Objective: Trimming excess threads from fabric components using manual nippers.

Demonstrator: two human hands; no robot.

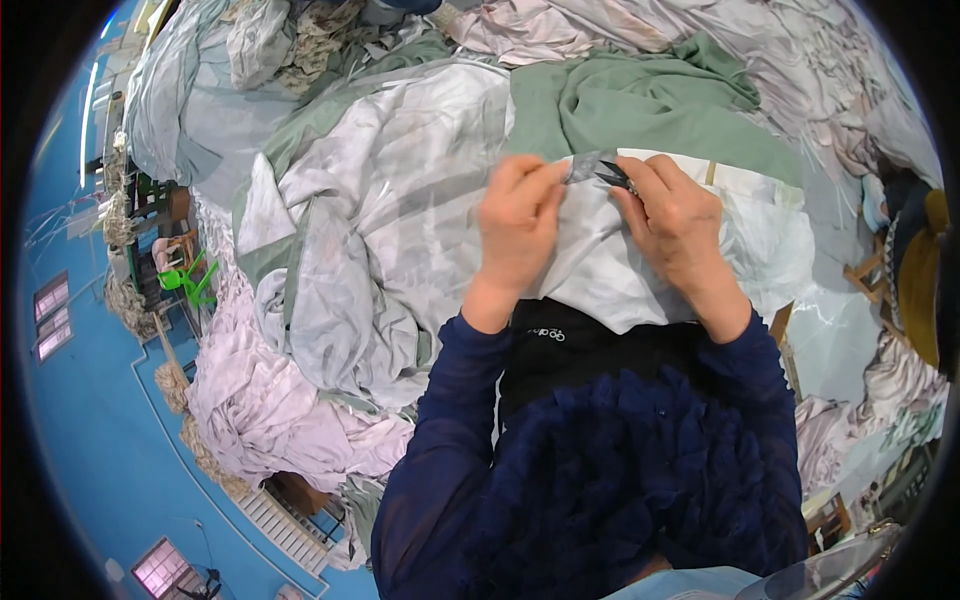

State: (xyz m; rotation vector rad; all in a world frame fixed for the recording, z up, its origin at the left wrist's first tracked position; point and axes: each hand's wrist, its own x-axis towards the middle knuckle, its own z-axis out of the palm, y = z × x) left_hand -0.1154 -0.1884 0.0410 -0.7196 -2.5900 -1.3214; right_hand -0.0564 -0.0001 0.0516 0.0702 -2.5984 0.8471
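Observation:
A white cloth [610, 275] with a grey sheer strip along its far edge lies across my lap and the table in front of me. At that edge my left hand [518, 225] is closed, fingertips pinching the cloth; the hand is slightly blurred. Just to the right, my right hand [680, 220] grips small black thread snips [614, 176]. Their dark blades point left, over the strip and towards my left fingertips. Beyond both hands spreads plain green fabric [640, 105], which meets the white cloth.
Crumpled white and grey sheer fabric [350, 220] covers the left of the work surface. Pale pink cloth [280, 405] hangs at the near left, and more heaps [790, 60] lie at the far right. A bright green plastic chair [188, 280] stands on the blue floor [90, 410].

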